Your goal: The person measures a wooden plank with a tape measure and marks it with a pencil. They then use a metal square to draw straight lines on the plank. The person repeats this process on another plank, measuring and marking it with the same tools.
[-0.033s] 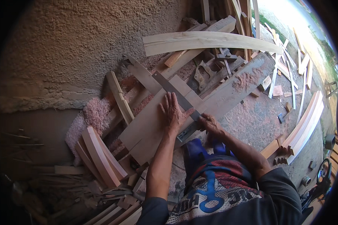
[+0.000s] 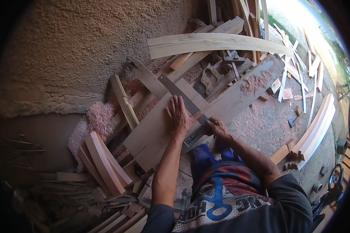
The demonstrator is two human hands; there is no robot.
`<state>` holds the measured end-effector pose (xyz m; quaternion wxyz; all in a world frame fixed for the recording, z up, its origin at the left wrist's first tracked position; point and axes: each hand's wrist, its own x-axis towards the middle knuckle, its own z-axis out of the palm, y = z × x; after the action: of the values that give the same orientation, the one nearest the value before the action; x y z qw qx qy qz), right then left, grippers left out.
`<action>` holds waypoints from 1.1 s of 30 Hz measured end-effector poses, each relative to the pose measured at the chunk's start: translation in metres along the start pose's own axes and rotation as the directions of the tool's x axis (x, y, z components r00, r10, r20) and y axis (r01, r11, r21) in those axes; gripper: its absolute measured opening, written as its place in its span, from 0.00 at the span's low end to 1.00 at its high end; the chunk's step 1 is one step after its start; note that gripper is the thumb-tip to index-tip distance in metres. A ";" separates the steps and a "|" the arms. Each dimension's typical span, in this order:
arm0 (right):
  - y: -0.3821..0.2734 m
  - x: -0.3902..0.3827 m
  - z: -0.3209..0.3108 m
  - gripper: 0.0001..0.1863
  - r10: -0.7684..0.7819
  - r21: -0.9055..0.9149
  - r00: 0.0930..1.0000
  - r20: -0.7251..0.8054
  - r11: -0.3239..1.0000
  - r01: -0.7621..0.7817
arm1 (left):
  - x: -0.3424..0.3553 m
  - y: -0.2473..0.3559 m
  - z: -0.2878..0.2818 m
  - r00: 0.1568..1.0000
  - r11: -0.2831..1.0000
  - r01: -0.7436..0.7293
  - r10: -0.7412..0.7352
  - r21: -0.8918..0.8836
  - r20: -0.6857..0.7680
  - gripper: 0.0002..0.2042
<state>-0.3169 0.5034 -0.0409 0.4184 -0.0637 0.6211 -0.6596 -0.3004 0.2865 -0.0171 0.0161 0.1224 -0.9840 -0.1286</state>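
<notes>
A carpenter's square (image 2: 179, 92) lies diagonally across a wide pale board (image 2: 146, 136). Its dark blade crosses the board, while its short stock (image 2: 193, 136) sits along the near edge. My left hand (image 2: 180, 118) is spread flat on the board, thumb reaching onto the blade. Close to the blade's near end, my right hand (image 2: 217, 128) has its fingers curled together; whatever they pinch is too small or hidden to make out. The board rests on a thick beam (image 2: 256, 83) strewn with shavings.
Behind the board lie a handsaw (image 2: 210, 79) and a long curved plank (image 2: 217, 42). Pink shavings (image 2: 99, 118) are heaped by the rough wall at left. Curved wooden pieces stand at lower left (image 2: 105, 163) and right (image 2: 315, 130). Offcuts litter the floor.
</notes>
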 end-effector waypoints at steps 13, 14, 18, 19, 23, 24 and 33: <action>-0.002 0.003 -0.009 0.20 0.069 0.046 0.995 -0.067 0.997 -0.066 | -0.054 0.007 -0.009 0.924 0.946 -0.323 0.310 0.022 0.223 0.65; -0.001 0.004 -0.008 0.20 0.062 0.072 0.996 -0.067 0.996 -0.057 | -0.055 0.007 -0.007 0.927 0.947 -0.320 0.308 0.022 0.214 0.64; 0.002 0.005 -0.012 0.19 0.052 0.109 0.997 -0.052 0.993 -0.046 | -0.054 0.007 -0.007 0.934 0.953 -0.303 0.299 -0.010 0.197 0.61; 0.000 0.005 -0.013 0.18 0.055 0.101 0.998 -0.042 0.994 -0.051 | -0.055 0.006 -0.006 0.934 0.953 -0.304 0.299 -0.006 0.194 0.61; -0.002 0.007 -0.014 0.18 0.066 0.089 0.997 -0.035 0.994 -0.062 | -0.054 0.007 -0.004 0.936 0.952 -0.305 0.300 -0.002 0.186 0.61; -0.002 0.008 -0.015 0.18 0.072 0.091 0.997 -0.019 0.993 -0.070 | -0.054 0.007 -0.005 0.936 0.953 -0.303 0.298 -0.001 0.185 0.60; -0.004 0.009 -0.017 0.21 0.080 0.106 0.997 0.021 0.991 -0.082 | -0.053 0.009 -0.007 0.940 0.953 -0.304 0.299 0.007 0.167 0.60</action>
<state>-0.3344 0.5104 -0.0450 0.4528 -0.0216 0.5837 -0.6737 -0.2505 0.3065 -0.0082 -0.0473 -0.0403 -0.9911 -0.1181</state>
